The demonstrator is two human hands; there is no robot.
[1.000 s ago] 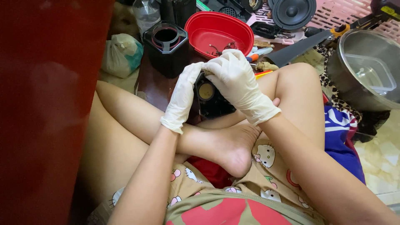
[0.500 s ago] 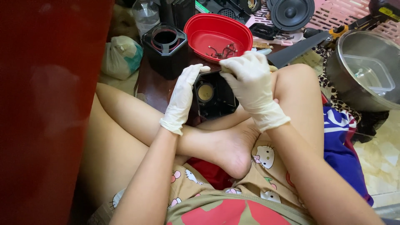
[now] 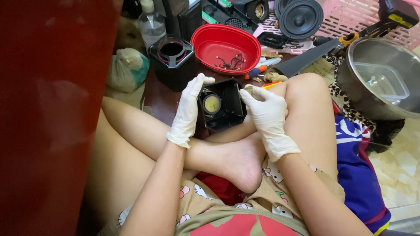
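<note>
Her gloved left hand lay open against the side of a black speaker box beside her crossed legs; the right hand pinched a small pale piece just beside it.

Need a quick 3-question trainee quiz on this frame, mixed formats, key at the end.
1. True or false: the left hand rests on the side of the open black box.
2. What lies in the red bowl? A) a tangle of small wires B) a bottle C) a speaker
3. Fill in: the clear plastic tub sits inside the ____ metal bowl.

Key: 1 true; 2 A; 3 large. The right hand is beside the box at the knee.
</note>
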